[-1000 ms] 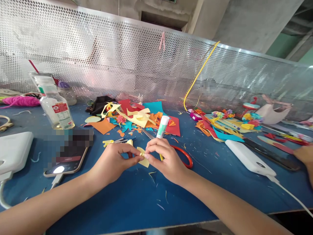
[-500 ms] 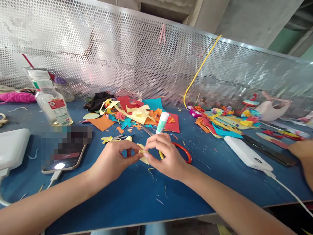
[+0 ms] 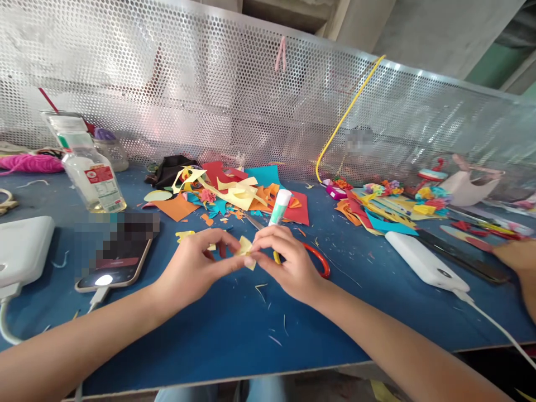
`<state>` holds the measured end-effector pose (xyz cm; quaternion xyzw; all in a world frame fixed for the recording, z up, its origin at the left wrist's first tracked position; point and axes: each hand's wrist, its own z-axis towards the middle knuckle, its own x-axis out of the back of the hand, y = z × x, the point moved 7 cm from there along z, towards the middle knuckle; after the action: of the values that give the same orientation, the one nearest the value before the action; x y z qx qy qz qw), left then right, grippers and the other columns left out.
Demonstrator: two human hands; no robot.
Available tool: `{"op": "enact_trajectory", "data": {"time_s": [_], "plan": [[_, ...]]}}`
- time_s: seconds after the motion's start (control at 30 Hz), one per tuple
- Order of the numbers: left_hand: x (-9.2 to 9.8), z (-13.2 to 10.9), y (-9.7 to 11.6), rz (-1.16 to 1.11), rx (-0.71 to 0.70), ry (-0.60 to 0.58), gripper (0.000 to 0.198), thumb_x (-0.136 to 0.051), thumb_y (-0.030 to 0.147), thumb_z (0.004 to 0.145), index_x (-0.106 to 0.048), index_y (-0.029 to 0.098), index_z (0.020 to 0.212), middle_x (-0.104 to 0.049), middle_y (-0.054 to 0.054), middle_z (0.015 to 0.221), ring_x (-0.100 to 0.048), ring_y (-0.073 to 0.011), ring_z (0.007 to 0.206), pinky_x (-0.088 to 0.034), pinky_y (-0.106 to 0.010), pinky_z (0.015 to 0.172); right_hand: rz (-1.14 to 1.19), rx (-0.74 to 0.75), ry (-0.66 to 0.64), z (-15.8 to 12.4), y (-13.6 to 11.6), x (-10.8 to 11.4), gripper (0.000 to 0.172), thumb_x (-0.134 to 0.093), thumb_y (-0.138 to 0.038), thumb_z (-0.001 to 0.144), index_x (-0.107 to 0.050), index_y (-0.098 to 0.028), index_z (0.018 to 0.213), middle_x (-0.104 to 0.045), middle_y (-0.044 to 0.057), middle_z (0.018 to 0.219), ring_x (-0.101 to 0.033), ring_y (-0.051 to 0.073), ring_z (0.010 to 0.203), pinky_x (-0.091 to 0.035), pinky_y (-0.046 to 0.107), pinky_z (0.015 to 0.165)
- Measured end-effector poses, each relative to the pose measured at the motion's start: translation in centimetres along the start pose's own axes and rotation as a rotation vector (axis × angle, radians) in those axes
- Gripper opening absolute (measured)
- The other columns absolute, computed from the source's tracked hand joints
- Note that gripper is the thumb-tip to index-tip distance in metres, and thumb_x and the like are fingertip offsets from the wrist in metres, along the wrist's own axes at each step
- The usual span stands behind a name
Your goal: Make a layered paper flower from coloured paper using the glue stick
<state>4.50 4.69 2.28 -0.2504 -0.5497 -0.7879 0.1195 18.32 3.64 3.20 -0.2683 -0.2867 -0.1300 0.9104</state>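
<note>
Yellow paper scrap (image 3: 245, 245), light and floppy, likely creases easily; left hand (image 3: 195, 268) and right hand (image 3: 288, 265) pinch its edges.

Centre: pale yellow paper piece (image 3: 244, 245); glue stick (image 3: 280, 205) with white cap and green body; red-orange scissors handle (image 3: 320, 255). Table (image 3: 234, 335) deep blue, flecked with paper slivers. Upper centre: scraps (image 3: 234, 192) in red, orange, teal and yellow. Left: clear bottle (image 3: 90, 173) with red and green label, white power bank (image 3: 23, 248), pink yarn (image 3: 29, 163). Background: silver screen (image 3: 167, 84) with a hole pattern, crossed by a yellow cable (image 3: 347, 113)
</note>
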Motion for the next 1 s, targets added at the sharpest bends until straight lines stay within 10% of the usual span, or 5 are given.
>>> {"op": "enact_trajectory", "data": {"time_s": [0.1, 0.37, 0.67, 1.0], "plan": [[0.3, 0.6, -1.1, -0.194, 0.103, 0.017, 0.028, -0.058, 0.041, 0.074, -0.062, 0.017, 0.087, -0.060, -0.004, 0.085, -0.051, -0.0131, 0.070, -0.045, -0.021, 0.052, 0.073, -0.025, 0.074, 0.0, 0.3, 0.6, 0.006, -0.053, -0.019, 0.082, -0.057, -0.023, 0.084, -0.057, 0.002, 0.087, -0.055, 0.014, 0.085, -0.043, 0.032, 0.080], [-2.2, 0.5, -3.5, -0.430, 0.405, -0.390, 0.013, -0.062, 0.026, 0.069, -0.066, 0.013, 0.071, -0.058, -0.002, 0.072, -0.050, -0.0093, 0.065, -0.046, -0.017, 0.053, 0.215, -0.147, -0.106, -0.1, 0.7, -0.6, 0.008, -0.053, -0.023, 0.081, -0.058, -0.020, 0.076, -0.061, 0.000, 0.077, -0.057, 0.013, 0.073, -0.046, 0.028, 0.070], [-3.0, 0.4, -4.1, -0.192, 0.351, -0.430, 0.019, -0.056, 0.029, 0.069, -0.063, 0.014, 0.078, -0.061, -0.003, 0.070, -0.055, -0.0122, 0.061, -0.044, -0.017, 0.041, 0.314, -0.484, -0.344, -1.4, 3.3, -3.2, 0.023, -0.053, -0.039, 0.080, -0.060, -0.019, 0.089, -0.062, 0.002, 0.081, -0.056, 0.013, 0.073, -0.047, 0.025, 0.062], [-3.5, 0.4, -3.8, -0.197, 0.317, -0.538, 0.025, -0.049, 0.017, 0.068, -0.060, 0.015, 0.090, -0.063, -0.002, 0.074, -0.059, -0.0130, 0.065, -0.042, -0.016, 0.042, 0.334, -0.466, -0.419, -1.7, 1.5, -3.9, 0.013, -0.055, -0.028, 0.078, -0.058, -0.019, 0.088, -0.060, 0.000, 0.073, -0.054, 0.010, 0.065, -0.046, 0.023, 0.058]]}}
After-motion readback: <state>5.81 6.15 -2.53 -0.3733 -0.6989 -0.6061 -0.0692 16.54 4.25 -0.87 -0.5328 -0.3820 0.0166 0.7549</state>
